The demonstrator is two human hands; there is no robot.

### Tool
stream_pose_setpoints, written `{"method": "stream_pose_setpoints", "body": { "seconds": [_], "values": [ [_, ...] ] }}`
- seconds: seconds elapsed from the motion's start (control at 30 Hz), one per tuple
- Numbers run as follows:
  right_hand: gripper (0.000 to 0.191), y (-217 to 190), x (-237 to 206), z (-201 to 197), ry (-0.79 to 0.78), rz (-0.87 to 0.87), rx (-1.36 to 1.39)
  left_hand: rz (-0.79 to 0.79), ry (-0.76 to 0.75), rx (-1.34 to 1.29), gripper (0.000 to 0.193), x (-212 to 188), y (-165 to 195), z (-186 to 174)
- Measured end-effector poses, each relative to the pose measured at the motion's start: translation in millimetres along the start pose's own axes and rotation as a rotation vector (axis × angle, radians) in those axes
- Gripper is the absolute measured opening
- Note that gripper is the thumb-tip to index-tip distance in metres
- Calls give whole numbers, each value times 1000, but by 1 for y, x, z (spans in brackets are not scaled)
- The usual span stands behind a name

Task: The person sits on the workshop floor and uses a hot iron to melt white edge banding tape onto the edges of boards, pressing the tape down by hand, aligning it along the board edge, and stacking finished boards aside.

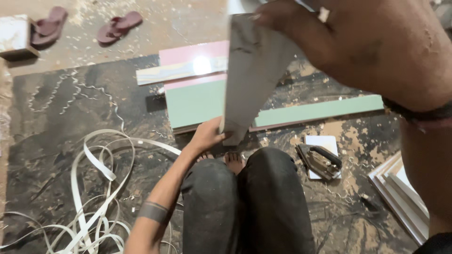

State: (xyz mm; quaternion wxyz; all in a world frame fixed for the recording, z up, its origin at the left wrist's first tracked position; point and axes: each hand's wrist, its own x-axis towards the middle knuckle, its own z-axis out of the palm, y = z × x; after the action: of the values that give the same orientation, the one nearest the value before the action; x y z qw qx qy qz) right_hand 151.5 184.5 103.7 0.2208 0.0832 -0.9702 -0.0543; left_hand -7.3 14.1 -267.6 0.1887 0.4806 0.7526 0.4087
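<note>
I hold a long grey board (pixel 249 75) upright on its end on the floor, in front of my knees. My left hand (pixel 208 135) grips its lower edge near the floor. My right hand (pixel 367 42) is close to the camera and holds the board's top end. My bare feet (pixel 234 161) show just behind the board's foot, between the hand and my dark trousers.
Green and pink laminated panels (pixel 195 101) lie flat on the floor behind the board. A hand tool (pixel 321 161) rests on a white piece at the right. Stacked white panels (pixel 400 197) lie at the far right. Curled white edge-band strips (pixel 94 188) litter the left; sandals (pixel 118 26) lie far off.
</note>
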Motion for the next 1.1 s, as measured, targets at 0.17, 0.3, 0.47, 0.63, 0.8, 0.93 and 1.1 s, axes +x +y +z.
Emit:
{"method": "stream_pose_setpoints", "body": {
  "seconds": [0.17,0.3,0.47,0.63,0.8,0.93,1.1],
  "values": [
    [23,18,-24,14,-176,163,90,-55,92,-29,51,-30,-36,9],
    [26,61,-69,42,-273,381,239,-33,126,134,46,-57,-53,-37],
    [35,88,-177,139,-533,693,348,-131,-7,427,31,-83,-87,-38],
    [32,64,-272,320,-507,722,308,-145,-4,571,19,-95,-137,11],
    [25,34,-302,419,-590,733,205,-239,-81,663,22,-101,-171,40],
    [37,23,-313,431,-448,700,240,-248,-175,566,30,-107,-181,33],
    [35,6,-316,426,-334,594,358,-325,-237,298,44,-124,-187,-23]
  ]
}}
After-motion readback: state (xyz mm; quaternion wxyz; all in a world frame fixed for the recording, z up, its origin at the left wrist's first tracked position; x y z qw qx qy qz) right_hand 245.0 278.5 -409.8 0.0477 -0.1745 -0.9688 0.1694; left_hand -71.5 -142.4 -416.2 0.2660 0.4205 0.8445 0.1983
